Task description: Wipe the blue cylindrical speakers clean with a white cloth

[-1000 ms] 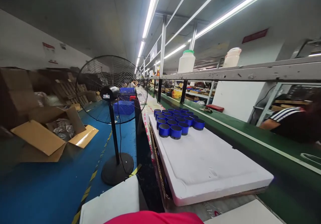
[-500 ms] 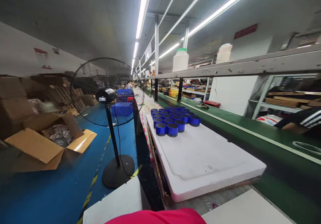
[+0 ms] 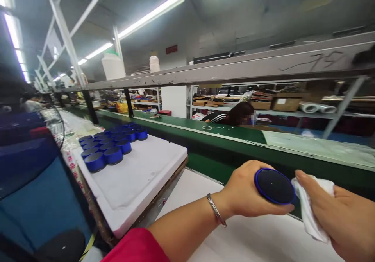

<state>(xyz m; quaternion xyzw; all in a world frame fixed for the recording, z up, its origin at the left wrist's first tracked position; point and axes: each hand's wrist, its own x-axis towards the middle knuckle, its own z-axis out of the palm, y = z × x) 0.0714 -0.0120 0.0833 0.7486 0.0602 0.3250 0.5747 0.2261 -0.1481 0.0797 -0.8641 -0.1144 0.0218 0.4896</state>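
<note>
On a grey raised shelf (image 3: 222,68), a white jar (image 3: 113,67) with a green lid is standing near a smaller pale bottle (image 3: 154,64), their opaque walls concealing the interiors. Beyond, a cardboard box (image 3: 286,102) is sitting on a metal rack (image 3: 288,114) beside clear rolls (image 3: 325,108). A white foam slab (image 3: 140,180) is bearing a close cluster of blue cylinders (image 3: 113,155), upright, with dark tops, toward its far end. The slab is lying left of a white work surface (image 3: 246,242), and a green bench (image 3: 211,158) is extending along the far side of both. Across it, a co-worker's dark sleeve (image 3: 218,117) is showing white stripes, while a tube light (image 3: 152,15) is glowing overhead. In the foreground, the left hand (image 3: 244,189), wearing a silver bracelet (image 3: 216,210), is gripping a single cylinder (image 3: 275,185) above the work surface, its fingers curving around the side. This piece is presenting a round, black, matt-looking end face within a bright blue rim, tilted toward the viewer. The right hand (image 3: 345,211) is pinching a white cloth (image 3: 310,211) just beside that rim; the cloth is perhaps touching it, though blur is obscuring the contact.
</note>
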